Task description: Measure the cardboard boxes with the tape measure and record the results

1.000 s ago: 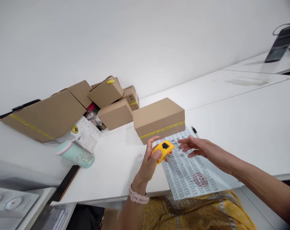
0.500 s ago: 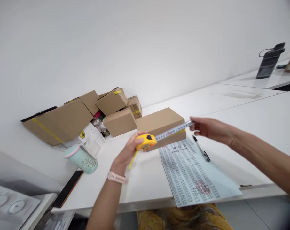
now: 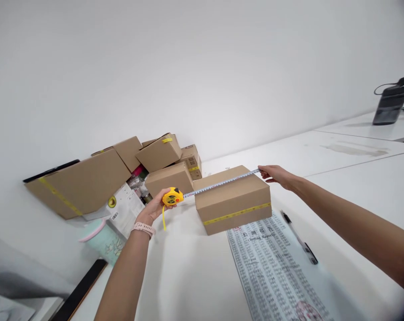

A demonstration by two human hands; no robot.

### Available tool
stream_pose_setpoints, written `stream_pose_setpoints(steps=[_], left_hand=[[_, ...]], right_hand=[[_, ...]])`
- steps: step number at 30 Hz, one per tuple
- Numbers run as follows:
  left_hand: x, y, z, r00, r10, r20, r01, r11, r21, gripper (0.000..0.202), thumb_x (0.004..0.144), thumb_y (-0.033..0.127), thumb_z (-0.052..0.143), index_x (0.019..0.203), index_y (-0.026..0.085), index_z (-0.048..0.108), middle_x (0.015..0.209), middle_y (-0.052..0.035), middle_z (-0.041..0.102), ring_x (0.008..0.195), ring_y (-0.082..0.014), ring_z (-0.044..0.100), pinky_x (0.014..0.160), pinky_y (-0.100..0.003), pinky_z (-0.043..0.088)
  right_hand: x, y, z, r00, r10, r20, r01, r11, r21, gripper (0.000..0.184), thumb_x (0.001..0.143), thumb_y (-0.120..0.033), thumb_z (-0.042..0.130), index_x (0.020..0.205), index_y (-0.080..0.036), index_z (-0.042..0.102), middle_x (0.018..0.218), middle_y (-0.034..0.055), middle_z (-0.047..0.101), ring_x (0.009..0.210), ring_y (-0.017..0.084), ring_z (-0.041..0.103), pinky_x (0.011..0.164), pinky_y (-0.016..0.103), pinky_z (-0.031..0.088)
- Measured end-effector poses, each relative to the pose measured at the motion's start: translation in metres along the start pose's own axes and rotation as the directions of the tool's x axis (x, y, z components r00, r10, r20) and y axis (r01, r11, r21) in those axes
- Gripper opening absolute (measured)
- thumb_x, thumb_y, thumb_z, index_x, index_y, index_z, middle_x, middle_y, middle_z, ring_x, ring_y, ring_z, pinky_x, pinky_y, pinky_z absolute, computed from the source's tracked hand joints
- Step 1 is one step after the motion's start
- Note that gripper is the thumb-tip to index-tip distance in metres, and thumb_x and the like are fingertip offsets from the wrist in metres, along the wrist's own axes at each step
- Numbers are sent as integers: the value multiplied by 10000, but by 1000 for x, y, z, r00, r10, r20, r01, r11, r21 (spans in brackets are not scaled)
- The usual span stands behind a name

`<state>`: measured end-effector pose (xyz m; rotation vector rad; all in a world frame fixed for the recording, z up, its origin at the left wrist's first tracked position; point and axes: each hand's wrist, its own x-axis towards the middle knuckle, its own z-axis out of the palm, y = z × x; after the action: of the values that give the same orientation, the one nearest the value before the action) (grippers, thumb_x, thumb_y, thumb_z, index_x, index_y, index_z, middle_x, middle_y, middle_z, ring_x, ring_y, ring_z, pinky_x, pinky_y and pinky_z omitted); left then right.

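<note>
My left hand (image 3: 154, 208) grips a yellow tape measure case (image 3: 173, 196) just left of a brown cardboard box (image 3: 233, 199) with a yellow tape band. The white measuring blade (image 3: 222, 182) runs from the case across the box's top far edge. My right hand (image 3: 275, 174) pinches the blade's end at the box's right far corner. A pale pink watch sits on my left wrist. The box stands on the white table (image 3: 338, 187).
A printed sheet (image 3: 271, 267) with a pen (image 3: 298, 243) lies in front of the box. Several cardboard boxes (image 3: 121, 169) are piled at the wall to the left, beside a mint cup (image 3: 103, 243) and a dark flat device (image 3: 78, 292). A laptop (image 3: 390, 102) stands far right.
The blade was pulled out of the case, both hands moved away from me, and the tape now lies stretched along the box's top. The view tilted, so the box sits closer.
</note>
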<state>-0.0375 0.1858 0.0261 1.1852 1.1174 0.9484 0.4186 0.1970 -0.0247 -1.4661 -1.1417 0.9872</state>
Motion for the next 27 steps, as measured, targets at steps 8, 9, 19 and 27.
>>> stream_pose_setpoints(steps=[8, 9, 19, 27], left_hand=[[12, -6, -8, 1000, -27, 7, 27, 1000, -9, 296, 867, 345, 612, 1035, 103, 647, 817, -95, 728, 595, -164, 655, 531, -243, 501], [12, -6, -8, 1000, -29, 12, 29, 1000, -9, 301, 868, 351, 612, 1034, 103, 650, 814, -96, 728, 592, -163, 652, 531, -242, 500], [22, -10, 12, 994, -27, 103, 29, 999, -15, 368, 852, 376, 630, 1104, 108, 639, 892, -109, 737, 616, -168, 671, 498, -223, 473], [27, -14, 15, 993, -23, 112, 23, 1000, 1, 421, 856, 390, 622, 1161, 101, 619, 857, -101, 734, 611, -164, 661, 495, -224, 467]], right_hand=[[14, 7, 17, 1000, -26, -4, 25, 985, -171, 311, 762, -479, 659, 642, -211, 556, 747, 59, 632, 738, 212, 578, 662, 344, 458], [16, 8, 19, 1000, -29, -9, 27, 980, -200, 321, 756, -501, 663, 648, -217, 559, 760, 66, 646, 747, 226, 586, 657, 354, 455], [21, 11, 27, 1000, -9, 12, 12, 962, -273, 414, 752, -643, 644, 715, -230, 639, 886, 146, 727, 817, 332, 654, 644, 428, 483], [22, 13, 28, 999, -39, 28, 45, 953, -301, 415, 739, -652, 638, 647, -249, 601, 777, 124, 721, 754, 335, 649, 603, 430, 481]])
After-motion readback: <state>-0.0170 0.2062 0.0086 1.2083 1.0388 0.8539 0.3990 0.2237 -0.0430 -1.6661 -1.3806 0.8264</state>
